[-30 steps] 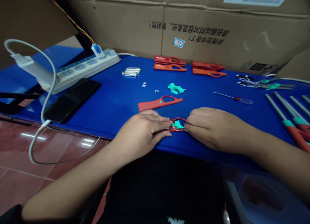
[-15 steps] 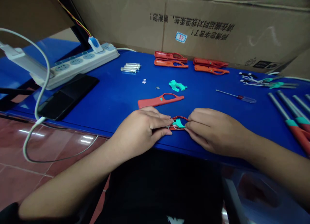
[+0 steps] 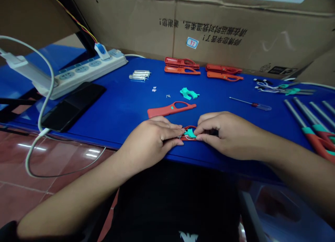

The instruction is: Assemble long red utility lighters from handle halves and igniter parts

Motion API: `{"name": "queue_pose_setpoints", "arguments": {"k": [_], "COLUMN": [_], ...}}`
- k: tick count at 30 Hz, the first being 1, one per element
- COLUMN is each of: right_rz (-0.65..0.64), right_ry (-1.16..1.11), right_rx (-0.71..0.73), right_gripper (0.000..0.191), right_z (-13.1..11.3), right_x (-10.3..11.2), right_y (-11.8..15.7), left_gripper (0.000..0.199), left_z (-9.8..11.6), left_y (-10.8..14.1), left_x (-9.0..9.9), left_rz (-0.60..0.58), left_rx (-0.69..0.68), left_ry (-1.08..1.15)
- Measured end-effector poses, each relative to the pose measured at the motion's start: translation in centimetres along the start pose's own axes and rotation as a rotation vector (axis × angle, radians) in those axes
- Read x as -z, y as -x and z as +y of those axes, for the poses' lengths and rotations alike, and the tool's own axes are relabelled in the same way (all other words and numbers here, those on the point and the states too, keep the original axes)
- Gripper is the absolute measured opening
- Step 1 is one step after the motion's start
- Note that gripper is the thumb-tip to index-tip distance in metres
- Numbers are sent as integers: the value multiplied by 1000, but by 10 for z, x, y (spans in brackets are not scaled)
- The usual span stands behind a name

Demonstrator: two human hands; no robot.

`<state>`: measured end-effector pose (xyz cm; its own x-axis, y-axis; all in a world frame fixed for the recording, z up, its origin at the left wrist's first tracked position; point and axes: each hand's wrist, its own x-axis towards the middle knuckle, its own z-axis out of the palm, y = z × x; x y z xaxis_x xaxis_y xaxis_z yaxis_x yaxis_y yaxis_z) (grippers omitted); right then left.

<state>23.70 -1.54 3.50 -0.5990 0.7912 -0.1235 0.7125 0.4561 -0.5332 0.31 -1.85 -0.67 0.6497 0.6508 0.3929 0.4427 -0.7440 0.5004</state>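
A red lighter casing half (image 3: 185,138) lies at the table's near edge between my hands, with a green trigger piece (image 3: 190,133) and thin white wires in it. My left hand (image 3: 154,139) is closed on the casing's left end, thumb below and fingers above. With thumb and forefinger together, my right hand (image 3: 227,135) pinches at the right side of the green trigger piece; the exact contact is hidden. Just beyond my hands rests another red casing half (image 3: 163,111), outer side up. Farther back are loose green pieces (image 3: 188,93) and small metal pins (image 3: 168,96).
More red casing halves (image 3: 181,70) stand along the cardboard box (image 3: 222,11). Clear tubes (image 3: 140,75), a power strip (image 3: 86,72) and a black phone (image 3: 73,107) are to the left. To the right lie a screwdriver (image 3: 261,106), wired parts (image 3: 285,90) and lighters with metal rods (image 3: 310,130).
My right hand has shifted, its thumb and forefinger now pinching closer against the green trigger piece. The left hand keeps its hold. The whole view has moved slightly.
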Motion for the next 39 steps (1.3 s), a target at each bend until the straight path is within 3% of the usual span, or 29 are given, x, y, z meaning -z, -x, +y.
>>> {"name": "queue_pose_setpoints", "arguments": {"k": [3, 7, 10, 15, 21, 25, 30, 35, 39], "right_rz": [30, 54, 74, 92, 137, 225, 134, 81, -112], "right_ry": [65, 169, 83, -34, 232, 266, 134, -34, -12], "right_rx": [8, 136, 185, 133, 235, 280, 177, -133, -197], "right_gripper": [18, 23, 22, 18, 23, 25, 25, 23, 25], "right_z": [-5, -4, 1, 3, 0, 1, 1, 7, 5], "right_x": [-1, -1, -4, -8, -13, -22, -12, 5, 7], "right_y": [5, 7, 6, 4, 10, 13, 11, -3, -19], "left_gripper": [29, 27, 24, 23, 22, 23, 24, 24, 25], "left_z": [-1, -2, -3, -5, -4, -4, -5, -6, -7], "left_y": [1, 2, 0, -2, 1, 2, 1, 2, 1], "left_x": [0, 0, 1, 5, 4, 3, 4, 4, 3], "left_rz": [-2, 11, 13, -32, -1, 9, 0, 4, 4], "left_rx": [13, 32, 43, 61, 76, 86, 73, 65, 55], "left_ry": [13, 9, 26, 67, 74, 70, 84, 90, 85]}}
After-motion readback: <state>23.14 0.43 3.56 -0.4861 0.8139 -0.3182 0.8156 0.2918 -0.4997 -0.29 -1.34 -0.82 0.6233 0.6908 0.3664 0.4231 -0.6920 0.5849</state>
